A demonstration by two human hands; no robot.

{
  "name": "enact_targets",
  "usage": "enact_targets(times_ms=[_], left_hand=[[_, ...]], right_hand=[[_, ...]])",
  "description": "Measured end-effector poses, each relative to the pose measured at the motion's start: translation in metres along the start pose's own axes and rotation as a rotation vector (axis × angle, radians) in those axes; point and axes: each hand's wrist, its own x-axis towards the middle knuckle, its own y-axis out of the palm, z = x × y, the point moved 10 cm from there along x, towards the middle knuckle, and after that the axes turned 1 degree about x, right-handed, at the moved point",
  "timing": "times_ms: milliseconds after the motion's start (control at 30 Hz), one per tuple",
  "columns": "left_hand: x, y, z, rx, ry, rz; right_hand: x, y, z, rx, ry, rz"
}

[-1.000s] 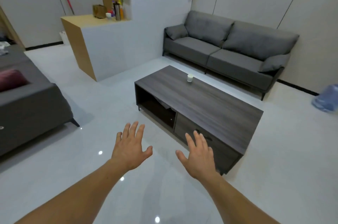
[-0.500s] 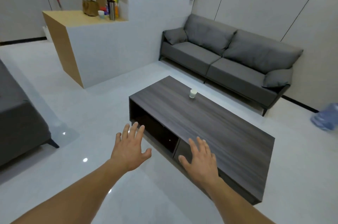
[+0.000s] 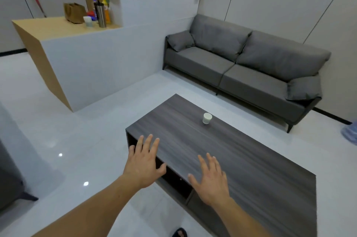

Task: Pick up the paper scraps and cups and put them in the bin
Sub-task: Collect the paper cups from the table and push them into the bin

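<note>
A small white paper cup (image 3: 207, 118) stands upright on the dark wooden coffee table (image 3: 251, 163), near its far long edge. My left hand (image 3: 144, 162) is spread flat, palm down, over the table's near left corner and holds nothing. My right hand (image 3: 211, 179) hovers with fingers apart above the table's front edge, well short of the cup and empty. I see no paper scraps and no bin.
A grey two-seat sofa (image 3: 241, 66) runs along the far wall behind the table. A white and wood counter (image 3: 92, 59) with a brown bag, flask and bottles stands at left. A dark sofa corner (image 3: 7, 184) is at far left. A blue plastic bag (image 3: 350, 132) lies on the floor at right.
I have walked closer to the coffee table, which now fills more of the view. Both open hands have moved from above the floor to above the table's near edge.
</note>
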Motion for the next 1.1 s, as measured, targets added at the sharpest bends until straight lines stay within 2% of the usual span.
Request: enact_targets(times_ms=[200,400,733,933,1100], left_hand=[[0.117,-0.010,0.006,0.043,-0.025,0.032],[0.223,0.012,-0.012,0.041,0.042,0.114],[0.395,0.083,-0.030,0.050,0.265,0.332],[0.482,0.122,-0.012,0.074,0.334,0.390],[0.542,0.175,-0.025,0.067,0.381,0.416]], right_hand=[[0.123,-0.028,0.005,0.042,-0.042,-0.015],[0.203,-0.036,-0.025,0.064,0.043,0.021],[0.328,0.007,-0.076,0.063,0.315,0.168],[0.412,0.039,-0.093,0.074,0.401,0.226],[0.485,0.080,-0.126,0.055,0.435,0.251]])
